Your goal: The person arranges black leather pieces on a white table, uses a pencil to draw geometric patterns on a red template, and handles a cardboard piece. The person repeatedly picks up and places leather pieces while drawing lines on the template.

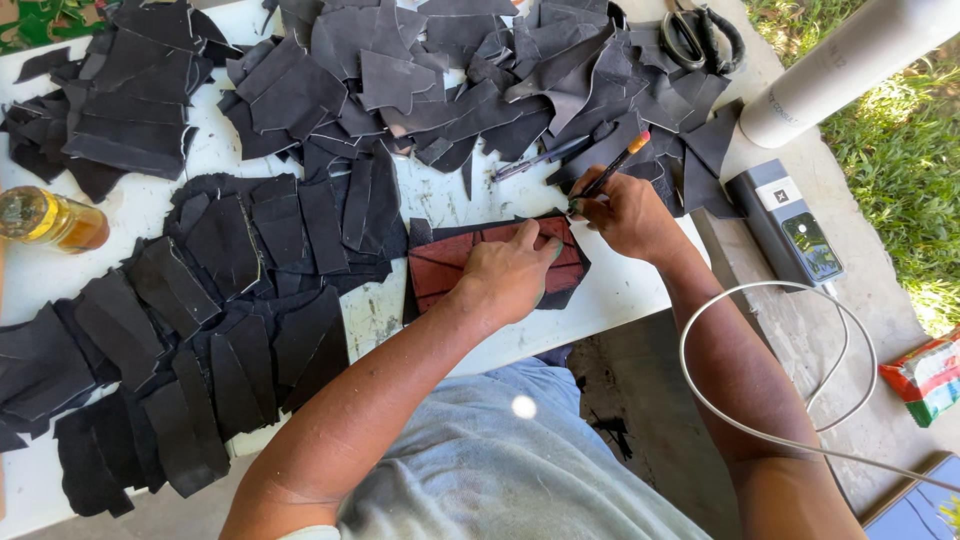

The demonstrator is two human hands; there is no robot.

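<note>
Gripping a pen, the right hand marks along the reddish template; left hand presses it flat, open-palmed, steadying it on black leather atop the white counter.

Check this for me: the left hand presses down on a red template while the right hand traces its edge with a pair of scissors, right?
Not quite. In the head view the right hand holds a pen, not scissors; the scissors lie untouched at the table's far end. The left hand does press the red template.
</note>
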